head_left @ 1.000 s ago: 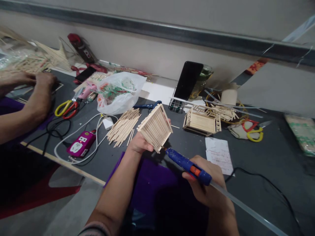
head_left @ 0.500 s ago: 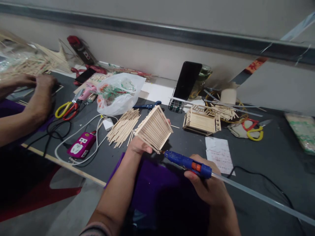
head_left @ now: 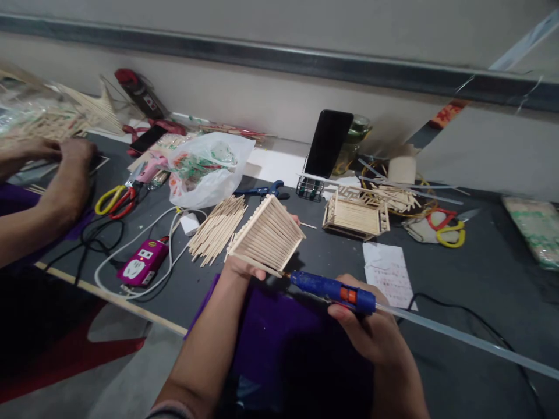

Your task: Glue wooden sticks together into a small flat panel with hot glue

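Note:
My left hand (head_left: 246,269) is closed around a small frame of wooden sticks (head_left: 267,235), tilted so its ribbed inner face shows. Some of its fingers are hidden behind the frame. In my right hand (head_left: 364,326) is a blue hot glue gun (head_left: 325,288) with an orange part and a long clear glue stick (head_left: 463,334) running out of its back end. The nozzle (head_left: 286,274) is at the frame's lower corner; whether it touches cannot be made out. A pile of loose wooden sticks (head_left: 218,230) lies just left of the frame.
A second stick model (head_left: 356,216) stands behind the gun, near scissors (head_left: 452,228) and a paper note (head_left: 389,273). A phone (head_left: 328,142) leans in a wire stand. Left are a purple power socket (head_left: 143,263), cables, a plastic bag (head_left: 212,169) and another person's hands (head_left: 76,154).
The stick frame has turned slightly in my left hand, and its lower edge now shows more. The glue gun stays at its corner. The whole view has shifted a little.

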Demonstrator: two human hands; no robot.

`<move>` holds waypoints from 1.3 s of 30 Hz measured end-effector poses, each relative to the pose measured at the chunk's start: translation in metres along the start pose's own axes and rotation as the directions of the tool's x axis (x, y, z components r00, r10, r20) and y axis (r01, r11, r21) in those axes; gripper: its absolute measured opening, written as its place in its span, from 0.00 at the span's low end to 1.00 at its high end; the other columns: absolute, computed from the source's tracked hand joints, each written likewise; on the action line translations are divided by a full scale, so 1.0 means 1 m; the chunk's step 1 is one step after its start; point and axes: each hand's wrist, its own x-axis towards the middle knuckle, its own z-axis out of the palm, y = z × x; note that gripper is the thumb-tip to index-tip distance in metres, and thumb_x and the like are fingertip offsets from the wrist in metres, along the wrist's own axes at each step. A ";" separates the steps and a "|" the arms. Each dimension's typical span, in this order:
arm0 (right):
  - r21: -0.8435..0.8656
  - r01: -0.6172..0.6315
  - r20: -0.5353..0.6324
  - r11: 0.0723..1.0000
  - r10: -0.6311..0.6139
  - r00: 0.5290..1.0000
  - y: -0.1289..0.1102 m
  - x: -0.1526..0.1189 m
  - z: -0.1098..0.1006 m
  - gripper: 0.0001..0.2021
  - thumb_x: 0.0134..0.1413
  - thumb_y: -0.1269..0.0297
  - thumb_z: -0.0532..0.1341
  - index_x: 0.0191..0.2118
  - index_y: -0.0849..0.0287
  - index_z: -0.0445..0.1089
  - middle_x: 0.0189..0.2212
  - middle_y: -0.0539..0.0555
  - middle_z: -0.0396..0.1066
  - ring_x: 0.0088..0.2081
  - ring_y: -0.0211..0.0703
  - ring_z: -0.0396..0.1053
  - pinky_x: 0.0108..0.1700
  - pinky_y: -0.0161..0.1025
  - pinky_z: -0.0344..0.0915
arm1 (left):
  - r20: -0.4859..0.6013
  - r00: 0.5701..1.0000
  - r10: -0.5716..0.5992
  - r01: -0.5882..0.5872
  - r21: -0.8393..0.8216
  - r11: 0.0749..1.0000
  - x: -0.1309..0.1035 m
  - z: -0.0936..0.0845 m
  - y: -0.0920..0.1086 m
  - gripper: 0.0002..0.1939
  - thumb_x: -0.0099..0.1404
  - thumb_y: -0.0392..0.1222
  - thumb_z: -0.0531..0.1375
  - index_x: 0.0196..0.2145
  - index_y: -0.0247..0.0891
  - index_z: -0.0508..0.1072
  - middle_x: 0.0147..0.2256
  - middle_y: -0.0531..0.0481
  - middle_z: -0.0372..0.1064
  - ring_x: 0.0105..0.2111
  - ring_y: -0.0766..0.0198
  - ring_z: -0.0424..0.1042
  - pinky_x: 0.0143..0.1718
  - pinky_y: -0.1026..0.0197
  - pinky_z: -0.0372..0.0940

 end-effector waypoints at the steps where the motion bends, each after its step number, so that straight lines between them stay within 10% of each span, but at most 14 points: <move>1: -0.002 0.001 -0.001 1.000 -0.001 1.000 0.000 0.000 0.000 0.11 0.63 0.61 0.53 0.28 0.56 0.57 0.23 0.48 0.59 0.24 0.37 0.59 0.26 0.35 0.54 | -0.014 1.000 -0.004 0.004 -0.007 1.000 0.000 0.000 0.000 0.53 0.26 0.51 0.77 0.54 0.47 0.69 0.50 0.45 0.68 0.57 0.41 0.62 0.59 0.42 0.58; 19: 0.116 -0.189 -0.183 0.975 0.208 0.961 0.021 -0.005 0.006 0.09 0.58 0.57 0.59 0.31 0.57 0.69 0.23 0.50 0.70 0.24 0.40 0.67 0.26 0.35 0.63 | -0.085 0.992 -0.090 0.081 -0.104 0.991 0.004 0.006 0.002 0.55 0.28 0.52 0.77 0.57 0.46 0.66 0.54 0.44 0.68 0.58 0.42 0.62 0.60 0.44 0.57; 26: 0.742 -0.238 -0.341 0.627 0.659 0.671 0.031 0.002 -0.010 0.18 0.51 0.48 0.64 0.33 0.62 0.71 0.28 0.55 0.73 0.17 0.32 0.59 0.19 0.34 0.61 | -0.175 0.973 -0.149 0.093 -0.293 0.952 0.016 0.015 0.001 0.44 0.43 0.58 0.72 0.56 0.39 0.67 0.52 0.42 0.70 0.60 0.48 0.60 0.62 0.50 0.55; 35: 0.837 -0.399 -0.226 0.375 0.900 0.372 0.047 -0.056 -0.049 0.24 0.22 0.54 0.76 0.27 0.64 0.71 0.18 0.48 0.66 0.20 0.35 0.64 0.19 0.31 0.64 | -0.116 0.983 -0.142 0.082 -0.412 0.907 0.015 0.011 -0.001 0.37 0.51 0.57 0.69 0.55 0.40 0.68 0.52 0.44 0.71 0.59 0.52 0.62 0.62 0.52 0.54; 39: 0.832 -0.424 -0.234 0.359 0.918 0.319 0.060 -0.074 -0.049 0.25 0.16 0.57 0.77 0.26 0.65 0.72 0.19 0.50 0.68 0.20 0.35 0.63 0.18 0.31 0.63 | -0.067 0.987 -0.144 0.106 -0.394 0.913 0.011 0.016 0.000 0.39 0.49 0.57 0.70 0.56 0.40 0.67 0.53 0.44 0.70 0.61 0.51 0.60 0.63 0.51 0.52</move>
